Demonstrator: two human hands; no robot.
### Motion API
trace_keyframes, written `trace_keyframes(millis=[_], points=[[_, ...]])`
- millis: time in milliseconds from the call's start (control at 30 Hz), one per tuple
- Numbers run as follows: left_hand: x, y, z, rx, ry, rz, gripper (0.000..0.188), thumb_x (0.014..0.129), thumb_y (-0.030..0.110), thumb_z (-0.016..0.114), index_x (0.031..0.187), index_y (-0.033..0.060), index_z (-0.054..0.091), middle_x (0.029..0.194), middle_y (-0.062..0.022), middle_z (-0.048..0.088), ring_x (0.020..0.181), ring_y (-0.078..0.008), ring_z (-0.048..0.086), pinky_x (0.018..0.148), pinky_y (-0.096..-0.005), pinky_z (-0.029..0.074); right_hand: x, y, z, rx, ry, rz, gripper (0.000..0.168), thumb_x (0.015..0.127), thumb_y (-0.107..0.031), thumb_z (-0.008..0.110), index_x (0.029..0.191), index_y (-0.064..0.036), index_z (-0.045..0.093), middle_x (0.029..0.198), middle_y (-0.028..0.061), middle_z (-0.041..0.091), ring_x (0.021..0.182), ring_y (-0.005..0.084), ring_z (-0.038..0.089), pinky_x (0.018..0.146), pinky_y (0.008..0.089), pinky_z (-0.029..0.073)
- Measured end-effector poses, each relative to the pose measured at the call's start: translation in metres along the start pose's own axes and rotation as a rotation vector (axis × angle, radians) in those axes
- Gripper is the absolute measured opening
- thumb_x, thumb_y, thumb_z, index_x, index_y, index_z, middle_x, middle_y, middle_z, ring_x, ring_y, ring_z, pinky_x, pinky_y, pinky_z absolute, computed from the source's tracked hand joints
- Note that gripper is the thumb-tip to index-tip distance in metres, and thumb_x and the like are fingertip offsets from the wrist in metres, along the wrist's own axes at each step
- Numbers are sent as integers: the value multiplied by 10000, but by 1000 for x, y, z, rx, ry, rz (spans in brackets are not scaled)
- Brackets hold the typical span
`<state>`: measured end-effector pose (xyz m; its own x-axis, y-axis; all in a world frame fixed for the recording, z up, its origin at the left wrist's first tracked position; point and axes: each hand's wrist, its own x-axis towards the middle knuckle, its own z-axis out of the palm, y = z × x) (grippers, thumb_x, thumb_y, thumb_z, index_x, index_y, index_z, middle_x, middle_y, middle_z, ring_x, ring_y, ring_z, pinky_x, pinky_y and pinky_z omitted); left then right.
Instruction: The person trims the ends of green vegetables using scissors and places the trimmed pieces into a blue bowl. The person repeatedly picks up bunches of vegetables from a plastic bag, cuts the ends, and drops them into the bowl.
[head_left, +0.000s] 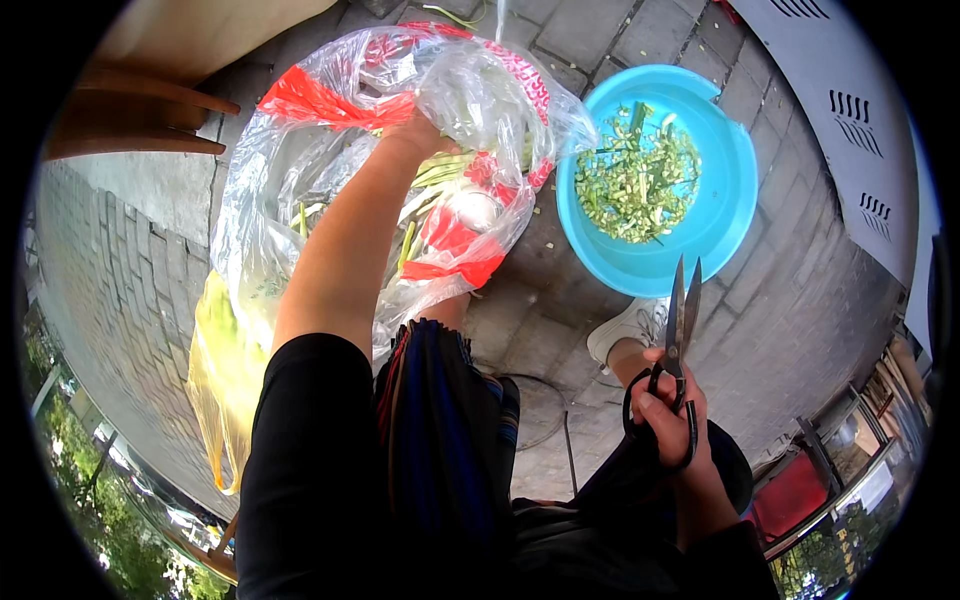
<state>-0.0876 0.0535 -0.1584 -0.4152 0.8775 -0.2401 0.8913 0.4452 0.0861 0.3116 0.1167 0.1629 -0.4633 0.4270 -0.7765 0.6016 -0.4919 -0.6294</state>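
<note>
My left hand (424, 135) reaches into a large clear plastic bag (259, 195) with red print; its fingers are partly hidden by the film, so whether they grip anything does not show. Long green stalks (439, 171) lie in the bag beside the hand. My right hand (675, 412) holds black-handled scissors (677, 322), blades slightly apart and pointing away from me, near the close rim of a blue plastic basin (731, 202). Chopped green stalk pieces (637, 180) cover part of the basin's bottom.
A yellow plastic bag (225, 375) lies left of the clear one. Wooden furniture (142, 112) stands at upper left, a grey vented metal cabinet (840, 112) at right. My shoe (630, 330) is close to the basin on the brick paving (585, 37).
</note>
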Motion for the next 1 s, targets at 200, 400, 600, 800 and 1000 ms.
trace_keyframes(millis=[200,400,600,800,1000], points=[[8,2,-28,-241,-82,-141,561,852,408,515,1330,118,475,1366,-93,471,1285,-277,412,1070,-417,318,-4,1,-2,-67,-12,24,479,844,-46,575,1284,21,399,784,22,560,672,68,516,601,214,421],[12,19,-37,92,-204,-265,552,875,419,501,1340,125,466,1388,-75,455,1321,-238,373,1064,-374,335,-2,-1,-2,-57,-11,31,496,830,-43,595,1283,9,401,781,25,554,673,65,507,605,216,419],[19,15,-51,150,-179,-293,542,883,427,494,1341,138,469,1386,-68,462,1315,-212,388,1048,-340,356,-4,-1,3,-58,-67,44,487,825,-3,548,1282,32,383,768,32,559,650,82,512,616,224,419],[9,-11,-45,-70,-6,-113,530,843,370,555,1307,120,500,1344,-107,499,1272,-244,441,1035,-361,370,-1,4,-4,-57,-39,24,483,823,-19,569,1273,5,394,759,24,545,636,65,492,581,219,407],[-24,-61,-27,-278,-174,-241,524,765,288,630,1243,90,547,1207,-161,593,1138,-309,557,953,-412,437,3,-2,-7,-64,-88,-7,480,827,-10,553,1279,21,395,765,33,558,645,76,508,602,225,418]])
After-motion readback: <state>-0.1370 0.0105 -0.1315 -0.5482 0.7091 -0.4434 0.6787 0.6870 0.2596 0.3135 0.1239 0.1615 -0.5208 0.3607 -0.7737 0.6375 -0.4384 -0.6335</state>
